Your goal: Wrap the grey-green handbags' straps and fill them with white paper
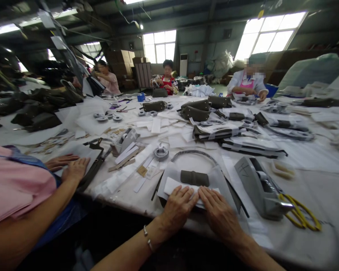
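Observation:
A dark olive bag (pixel 194 178) lies at the near table edge, partly covered by translucent white sheeting, its curved handle (pixel 196 152) pointing away from me. Across its near part is a folded white sheet (pixel 173 184). My left hand (pixel 178 205) presses on this sheet with the fingers extended flat. Beside it, my right hand (pixel 219 209) also lies flat on the sheet, fingertips close to those of the left. Neither hand is wrapped round anything. The bag's near edge is partly hidden under both hands.
A grey tape dispenser (pixel 260 188) and yellow-handled scissors (pixel 302 214) stand to the right. Tape rolls (pixel 161 153) and cardboard strips (pixel 127 160) lie left of the bag. A co-worker's hands (pixel 73 167) rest on another bag at left. More bags (pixel 196 113) lie beyond; several people sit around.

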Tool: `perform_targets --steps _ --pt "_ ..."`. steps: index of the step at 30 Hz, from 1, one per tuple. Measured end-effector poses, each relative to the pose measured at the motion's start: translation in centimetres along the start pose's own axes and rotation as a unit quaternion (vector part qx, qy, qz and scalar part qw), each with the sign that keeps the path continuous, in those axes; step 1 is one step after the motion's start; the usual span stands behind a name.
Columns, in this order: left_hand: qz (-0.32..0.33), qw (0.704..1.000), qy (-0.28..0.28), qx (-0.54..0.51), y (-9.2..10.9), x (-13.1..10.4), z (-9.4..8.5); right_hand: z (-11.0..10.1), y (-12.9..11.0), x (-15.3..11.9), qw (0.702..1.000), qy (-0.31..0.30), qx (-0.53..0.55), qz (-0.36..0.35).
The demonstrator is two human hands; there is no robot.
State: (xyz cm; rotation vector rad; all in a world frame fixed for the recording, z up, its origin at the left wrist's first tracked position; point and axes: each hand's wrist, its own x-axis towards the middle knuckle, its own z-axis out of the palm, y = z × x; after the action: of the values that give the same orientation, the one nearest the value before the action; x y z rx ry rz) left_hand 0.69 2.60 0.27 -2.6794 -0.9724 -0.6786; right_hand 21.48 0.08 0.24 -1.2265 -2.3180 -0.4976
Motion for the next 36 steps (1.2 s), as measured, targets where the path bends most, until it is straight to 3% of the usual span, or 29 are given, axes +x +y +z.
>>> perform_targets --steps 3,7,9,12,15,19,26,28,30,33,36 --pt "0.002 1.000 0.003 0.006 0.1 -0.4 -0.4 0.2 -1.1 0.3 1.000 0.014 0.006 0.004" --pt "-0.008 0.999 0.036 0.016 1.2 -0.8 0.6 0.5 -0.9 0.0 0.999 0.025 0.011 -0.021" --pt "-0.020 0.998 0.058 0.010 1.5 -0.9 1.5 0.3 0.2 0.1 0.999 -0.005 0.025 -0.042" --pt "-0.023 0.991 0.128 0.019 1.4 -1.2 3.2 -0.3 2.6 1.5 0.988 -0.103 0.092 -0.064" --pt "-0.020 0.975 0.217 0.035 1.1 -1.2 4.9 -1.1 4.8 5.0 0.970 -0.198 0.139 -0.017" --pt "-0.020 0.965 0.258 0.039 1.0 -1.0 5.9 -1.1 5.1 11.0 0.957 -0.252 0.144 -0.004" --pt "-0.045 0.944 0.325 0.037 1.6 -0.4 7.4 1.8 -1.1 19.2 0.933 -0.325 0.147 -0.049" --pt "-0.044 0.947 0.316 0.032 1.9 -0.5 8.3 2.7 -2.8 20.1 0.936 -0.324 0.122 -0.068" --pt "-0.035 0.966 0.257 0.019 2.1 -0.6 9.1 3.2 -3.4 19.6 0.942 -0.306 0.105 -0.085" --pt "-0.014 0.990 0.140 0.008 2.3 -0.7 9.0 2.5 -2.2 15.6 0.951 -0.262 0.140 -0.083" --pt "-0.009 0.996 0.084 0.024 2.0 -1.0 7.1 0.1 0.6 10.2 0.948 -0.238 0.206 -0.045"
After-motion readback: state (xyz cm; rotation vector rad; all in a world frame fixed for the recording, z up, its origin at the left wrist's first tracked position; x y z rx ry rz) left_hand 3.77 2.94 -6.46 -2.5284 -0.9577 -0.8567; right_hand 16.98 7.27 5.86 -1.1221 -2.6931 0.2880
